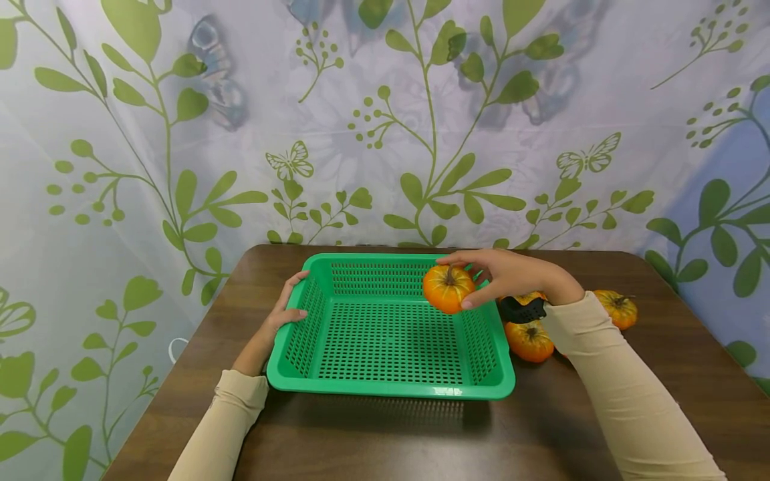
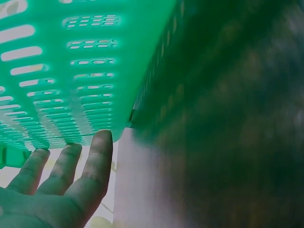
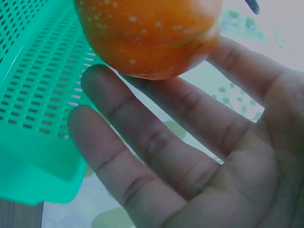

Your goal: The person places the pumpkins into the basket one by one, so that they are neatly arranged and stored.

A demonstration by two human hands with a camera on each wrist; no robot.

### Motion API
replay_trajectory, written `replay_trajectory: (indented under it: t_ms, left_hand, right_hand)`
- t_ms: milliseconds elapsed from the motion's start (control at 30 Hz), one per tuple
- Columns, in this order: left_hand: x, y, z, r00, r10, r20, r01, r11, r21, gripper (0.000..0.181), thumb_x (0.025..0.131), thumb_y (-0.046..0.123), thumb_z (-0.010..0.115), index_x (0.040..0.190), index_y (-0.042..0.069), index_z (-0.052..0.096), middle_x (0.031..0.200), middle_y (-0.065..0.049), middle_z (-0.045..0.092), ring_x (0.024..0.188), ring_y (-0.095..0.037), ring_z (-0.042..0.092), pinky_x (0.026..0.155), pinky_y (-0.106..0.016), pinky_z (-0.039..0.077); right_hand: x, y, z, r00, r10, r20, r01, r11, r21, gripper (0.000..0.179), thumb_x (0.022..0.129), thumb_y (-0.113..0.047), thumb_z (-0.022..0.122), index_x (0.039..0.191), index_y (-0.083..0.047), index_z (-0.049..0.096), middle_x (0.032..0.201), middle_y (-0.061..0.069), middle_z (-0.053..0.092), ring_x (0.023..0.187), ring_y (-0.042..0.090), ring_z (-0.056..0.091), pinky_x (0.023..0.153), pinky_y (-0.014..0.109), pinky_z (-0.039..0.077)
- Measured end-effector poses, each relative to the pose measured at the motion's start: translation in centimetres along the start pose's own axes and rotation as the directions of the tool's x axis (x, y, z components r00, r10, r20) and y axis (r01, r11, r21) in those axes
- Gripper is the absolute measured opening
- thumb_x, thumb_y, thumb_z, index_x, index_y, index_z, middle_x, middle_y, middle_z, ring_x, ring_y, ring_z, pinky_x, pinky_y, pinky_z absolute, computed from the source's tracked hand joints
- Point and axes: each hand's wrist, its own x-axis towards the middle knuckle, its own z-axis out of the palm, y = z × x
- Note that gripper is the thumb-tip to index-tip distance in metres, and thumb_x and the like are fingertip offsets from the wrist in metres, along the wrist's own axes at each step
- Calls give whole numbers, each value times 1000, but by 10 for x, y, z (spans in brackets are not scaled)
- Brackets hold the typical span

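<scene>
A green perforated plastic basket (image 1: 391,387) stands in the middle of the head view, with a shadow on the table below its near rim. My left hand (image 1: 283,314) grips its left rim, thumb over the edge and fingers along the outside; in the left wrist view, fingertips (image 2: 100,142) touch the outer wall. Above the basket's right side, my right hand (image 1: 505,274) holds a small orange pumpkin (image 1: 448,288) between thumb and fingers. From the right wrist, the pumpkin (image 3: 152,38) shows speckled skin, and two fingers extend below it.
More small pumpkins lie right of the basket, one (image 1: 529,341) beside its wall and another (image 1: 616,308) farther right, some partly hidden by the right arm. All this is on a dark wooden table (image 1: 373,447). A leaf-patterned curtain (image 1: 337,133) hangs behind the table.
</scene>
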Motion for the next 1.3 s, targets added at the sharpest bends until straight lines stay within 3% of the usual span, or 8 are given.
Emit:
replay_trajectory:
  t_ms: [300,567,767,1067,1300]
  left_hand:
    - [-3,2,2,1000,-20,-14,20,1000,-12,75,87,-4,48,152,32,45,149,4,43,132,-5,51,104,-20,46]
    - [-1,-4,-3,999,34,39,-33,999,-40,77,88,-6,47,154,33,44,150,9,45,133,-4,51,103,-20,46]
    - [1,-6,-4,997,61,47,-60,998,-32,76,88,-5,49,155,32,45,149,8,45,132,-4,51,103,-20,45]
    - [0,-1,-1,1000,23,13,-23,1000,-15,75,87,-4,50,152,32,46,149,5,44,131,-5,52,104,-20,45]
    - [2,-3,-2,995,78,58,-75,996,-47,77,88,-7,48,155,29,44,149,11,48,133,-4,52,105,-20,44]
  right_hand:
    - [20,-3,3,998,18,55,-20,999,44,78,99,-25,80,162,1,43,160,26,48,141,45,51,104,55,53]
    - [39,2,6,996,37,77,-43,995,85,78,100,-22,79,164,0,40,162,26,45,147,47,46,112,60,47]
    - [54,7,13,997,40,67,-49,990,133,79,99,-19,80,164,1,40,159,25,48,141,46,53,110,57,49]
    - [74,9,22,998,40,54,-47,991,127,77,97,-19,81,163,-2,44,154,22,53,131,40,59,106,54,52]
    - [89,11,26,997,44,67,-51,992,113,78,96,-19,81,163,-3,44,155,21,52,132,40,58,107,53,52]
